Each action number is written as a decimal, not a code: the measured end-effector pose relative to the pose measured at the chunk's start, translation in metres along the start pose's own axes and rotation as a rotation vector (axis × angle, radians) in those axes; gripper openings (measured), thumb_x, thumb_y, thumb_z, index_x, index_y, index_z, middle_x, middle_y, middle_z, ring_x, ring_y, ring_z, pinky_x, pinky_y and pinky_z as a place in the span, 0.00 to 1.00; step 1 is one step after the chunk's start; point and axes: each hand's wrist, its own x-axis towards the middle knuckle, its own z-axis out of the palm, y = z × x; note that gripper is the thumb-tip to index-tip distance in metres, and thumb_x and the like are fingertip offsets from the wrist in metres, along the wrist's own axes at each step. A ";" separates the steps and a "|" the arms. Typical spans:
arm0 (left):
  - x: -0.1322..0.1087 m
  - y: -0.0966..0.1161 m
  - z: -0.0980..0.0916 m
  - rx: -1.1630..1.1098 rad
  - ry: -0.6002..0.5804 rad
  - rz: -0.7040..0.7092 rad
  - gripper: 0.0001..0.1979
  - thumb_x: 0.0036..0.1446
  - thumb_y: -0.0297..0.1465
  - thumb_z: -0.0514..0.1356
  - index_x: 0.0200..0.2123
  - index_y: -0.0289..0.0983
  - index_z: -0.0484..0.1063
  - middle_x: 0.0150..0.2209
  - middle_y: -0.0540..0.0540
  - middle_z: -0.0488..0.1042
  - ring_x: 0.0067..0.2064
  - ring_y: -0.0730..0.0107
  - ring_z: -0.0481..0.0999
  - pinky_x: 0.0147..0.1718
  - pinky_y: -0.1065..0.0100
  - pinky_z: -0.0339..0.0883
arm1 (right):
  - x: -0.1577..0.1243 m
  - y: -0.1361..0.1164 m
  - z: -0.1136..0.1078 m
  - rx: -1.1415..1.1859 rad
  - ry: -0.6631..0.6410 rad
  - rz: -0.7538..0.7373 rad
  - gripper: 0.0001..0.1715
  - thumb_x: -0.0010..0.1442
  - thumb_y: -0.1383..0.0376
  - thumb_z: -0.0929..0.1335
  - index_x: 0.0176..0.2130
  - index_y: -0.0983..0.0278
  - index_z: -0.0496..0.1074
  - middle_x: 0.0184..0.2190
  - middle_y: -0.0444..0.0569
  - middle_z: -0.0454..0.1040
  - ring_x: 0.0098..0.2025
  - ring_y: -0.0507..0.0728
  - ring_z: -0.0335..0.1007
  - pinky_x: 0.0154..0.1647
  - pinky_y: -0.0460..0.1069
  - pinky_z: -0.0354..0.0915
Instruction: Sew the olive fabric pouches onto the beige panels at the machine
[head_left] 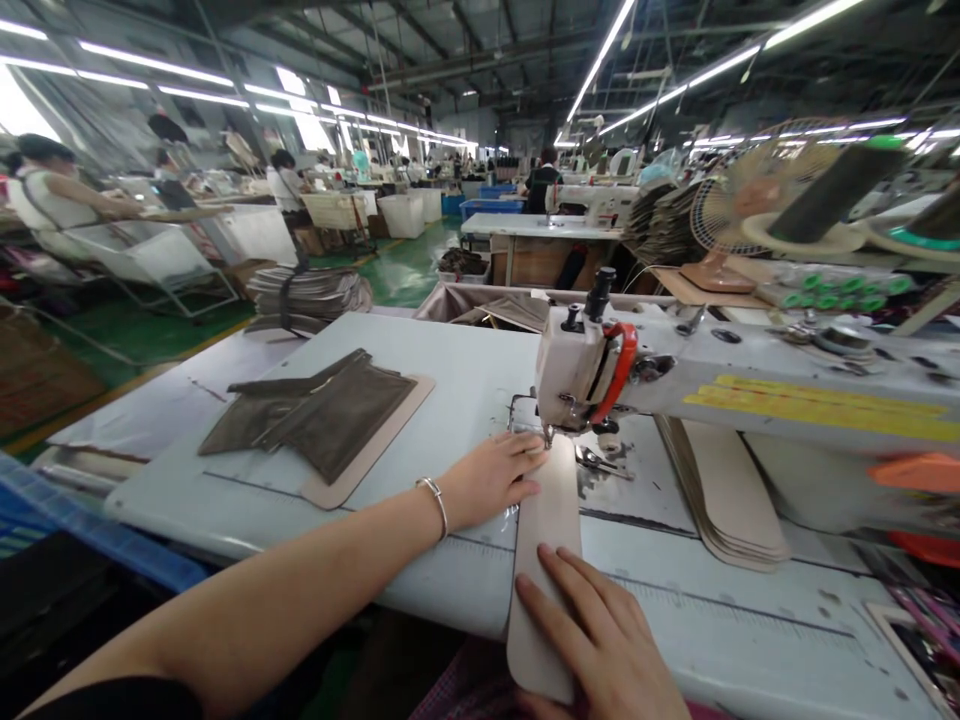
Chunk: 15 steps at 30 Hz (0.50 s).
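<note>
A long beige panel (551, 510) with rounded corners lies on the sewing table, its far end under the needle area of a white sewing machine (566, 370). My left hand (491, 480), with a bracelet at the wrist, rests beside the needle, fingers stretched out and the tips at the panel's left edge. Nearer to me, my right hand (600, 630) lies over the panel's near part with its fingers spread on top. Both hands press rather than grasp. The spot right under the presser foot is too small to make out.
Brown fabric pieces (330, 400) lie on another beige panel to the left. Stacked beige panels (727, 490) sit under the machine arm. A tied bundle (307, 295) stands at the back left, a fan (750, 200) and thread cone (840, 190) at the right. Other people work farther off.
</note>
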 end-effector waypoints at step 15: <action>0.001 0.002 0.003 -0.008 0.051 -0.006 0.21 0.63 0.33 0.55 0.58 0.36 0.63 0.61 0.39 0.62 0.63 0.58 0.60 0.64 0.55 0.50 | 0.006 0.009 -0.001 -0.149 0.079 -0.106 0.34 0.58 0.44 0.66 0.58 0.58 0.67 0.56 0.57 0.68 0.53 0.64 0.68 0.44 0.53 0.68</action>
